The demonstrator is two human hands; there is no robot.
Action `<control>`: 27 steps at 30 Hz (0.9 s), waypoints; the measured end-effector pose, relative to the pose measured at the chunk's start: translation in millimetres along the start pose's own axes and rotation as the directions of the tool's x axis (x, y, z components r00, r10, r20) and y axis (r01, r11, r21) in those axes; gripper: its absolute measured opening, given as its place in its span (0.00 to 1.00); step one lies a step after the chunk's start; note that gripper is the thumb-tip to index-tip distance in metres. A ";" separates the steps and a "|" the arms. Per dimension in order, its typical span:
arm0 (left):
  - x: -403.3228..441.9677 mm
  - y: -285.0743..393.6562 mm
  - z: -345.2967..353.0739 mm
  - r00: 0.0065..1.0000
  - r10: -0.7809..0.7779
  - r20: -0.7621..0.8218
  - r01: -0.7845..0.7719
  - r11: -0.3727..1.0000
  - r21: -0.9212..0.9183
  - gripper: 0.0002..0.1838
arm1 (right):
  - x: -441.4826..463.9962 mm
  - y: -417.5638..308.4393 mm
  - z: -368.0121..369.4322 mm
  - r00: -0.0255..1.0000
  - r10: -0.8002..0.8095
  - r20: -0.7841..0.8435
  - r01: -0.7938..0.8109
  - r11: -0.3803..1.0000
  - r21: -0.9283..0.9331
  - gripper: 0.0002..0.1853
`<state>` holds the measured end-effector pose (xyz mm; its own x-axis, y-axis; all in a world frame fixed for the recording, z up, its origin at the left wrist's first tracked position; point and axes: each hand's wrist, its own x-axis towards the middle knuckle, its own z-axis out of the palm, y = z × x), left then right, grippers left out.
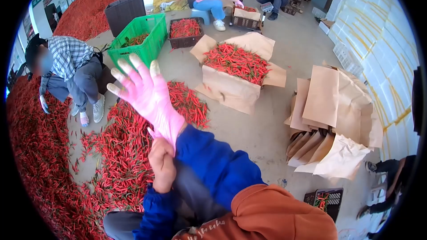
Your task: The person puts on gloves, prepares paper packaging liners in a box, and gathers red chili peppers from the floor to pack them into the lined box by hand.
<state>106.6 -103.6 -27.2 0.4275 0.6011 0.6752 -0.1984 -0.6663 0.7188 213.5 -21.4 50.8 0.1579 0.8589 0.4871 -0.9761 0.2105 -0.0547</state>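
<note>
Smooth grey floor (287, 24), loose heaps of slim red chillies (129, 149). Thin pink rubber glove (161, 110) on right hand (144, 89), spread wide, grasping nothing; cuff (154, 133) pinched in curled bare left hand (162, 162). Could tear from hard tugging.

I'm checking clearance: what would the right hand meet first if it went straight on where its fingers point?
Probably the green plastic crate, just beyond the pink-gloved right hand in view, though depth is unclear and the hand might pass above it.
</note>
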 end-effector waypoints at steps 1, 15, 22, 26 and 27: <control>2.8 -1.4 1.1 0.999 -0.027 0.024 0.026 0.999 0.044 0.09 | 2.1 -4.4 -7.8 0.998 0.031 0.055 -0.030 0.999 -0.025 0.36; -97.3 -228.7 -117.1 0.527 -0.775 -0.350 0.848 0.507 0.156 0.12 | -51.7 -99.4 -174.0 0.807 0.013 -0.591 -0.509 0.522 -0.684 0.21; -178.5 -265.5 -75.6 0.083 -0.994 -0.065 0.942 0.099 -0.320 0.15 | -114.0 -32.4 -311.4 0.569 0.084 -0.818 -0.650 -0.563 -0.511 0.21; -184.4 -264.6 -55.6 -0.016 -0.998 0.062 0.886 -0.043 -0.463 0.16 | -139.7 1.4 -345.3 0.677 -0.002 -0.736 -0.583 -0.612 -0.535 0.21; -180.8 -262.5 -49.0 -0.053 -0.997 0.055 0.882 -0.072 -0.466 0.16 | -138.0 1.2 -349.7 0.635 0.032 -0.772 -0.586 -0.632 -0.507 0.18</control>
<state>38.2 -15.8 -329.9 0.2237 0.6086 -0.7613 -0.0194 0.7837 0.6208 242.9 23.6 -321.3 0.1847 0.9123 -0.3654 0.6005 -0.3991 -0.6929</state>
